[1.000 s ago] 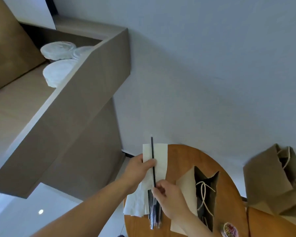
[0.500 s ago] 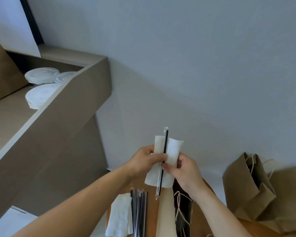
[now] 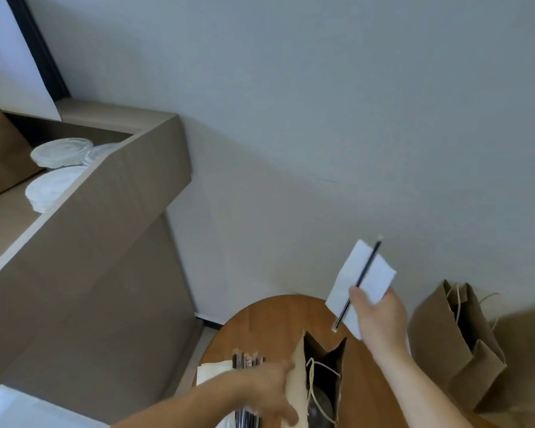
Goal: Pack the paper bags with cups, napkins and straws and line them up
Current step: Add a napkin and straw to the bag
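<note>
Left of the open paper bag (image 3: 322, 356) on the round wooden table (image 3: 260, 322), a napkin stack (image 3: 212, 370) and a bundle of black straws (image 3: 248, 361) lie just beside it. Our left hand (image 3: 269, 393) lies against the bag's left wall. It is blurred, so we cannot tell whether it pinches the paper or only presses it. Deep inside the bag shows something clear and rounded, possibly a cup (image 3: 318, 407).

Above and right of the bag, our right hand (image 3: 379, 316) is raised off the table, forearm sloping up from the lower right. Its thumb pins one black straw (image 3: 368, 267) across a folded white napkin (image 3: 380, 278); neither is in the bag yet.

To do this step well, we judge, the left hand should keep the mouth wide and steady. The right should then tip the pair end-down so they slide past the cord handle (image 3: 309, 378) without snagging.

Right of the bag, well apart, more brown paper bags (image 3: 439, 329) wait.
</note>
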A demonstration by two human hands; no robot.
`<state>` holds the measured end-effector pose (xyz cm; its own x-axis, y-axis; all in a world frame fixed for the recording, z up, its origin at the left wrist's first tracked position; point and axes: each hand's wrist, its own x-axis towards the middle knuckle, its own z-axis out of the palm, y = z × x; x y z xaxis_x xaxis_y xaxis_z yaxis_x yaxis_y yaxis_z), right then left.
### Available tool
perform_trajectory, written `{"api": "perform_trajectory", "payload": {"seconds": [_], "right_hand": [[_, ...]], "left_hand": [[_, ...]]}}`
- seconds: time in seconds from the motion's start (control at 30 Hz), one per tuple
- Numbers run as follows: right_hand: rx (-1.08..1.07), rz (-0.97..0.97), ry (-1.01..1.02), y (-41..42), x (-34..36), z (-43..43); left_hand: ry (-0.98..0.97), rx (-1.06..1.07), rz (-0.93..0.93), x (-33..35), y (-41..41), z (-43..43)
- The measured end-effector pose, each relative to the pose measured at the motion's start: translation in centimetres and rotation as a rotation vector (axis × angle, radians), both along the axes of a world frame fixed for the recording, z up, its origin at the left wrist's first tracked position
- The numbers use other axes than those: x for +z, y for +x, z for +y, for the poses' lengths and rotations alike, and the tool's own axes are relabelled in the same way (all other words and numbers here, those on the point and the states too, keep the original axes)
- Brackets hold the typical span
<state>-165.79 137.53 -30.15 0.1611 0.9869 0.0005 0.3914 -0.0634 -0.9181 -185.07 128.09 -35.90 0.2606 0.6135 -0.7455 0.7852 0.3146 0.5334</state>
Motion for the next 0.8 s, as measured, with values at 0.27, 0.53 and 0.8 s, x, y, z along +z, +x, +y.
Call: {"api": "perform_trajectory", "payload": {"seconds": [0.27, 0.53, 0.8], "right_hand": [[0.313, -0.343, -0.261, -2.9, -6.0, -3.6], [0.510, -0.591, -0.610, -0.5, -6.9, -4.9], [0.496, -0.650, -0.784, -3.4, -11.5, -5.3]], "left_hand": [[-0.030, 0.321, 0.046, -2.8, 4.6, -1.4], [-0.134, 0.482, -0.119, -3.1, 3.7, -1.9], [-0.065, 0.508, -0.114, -3.3, 4.0, -2.5]]}}
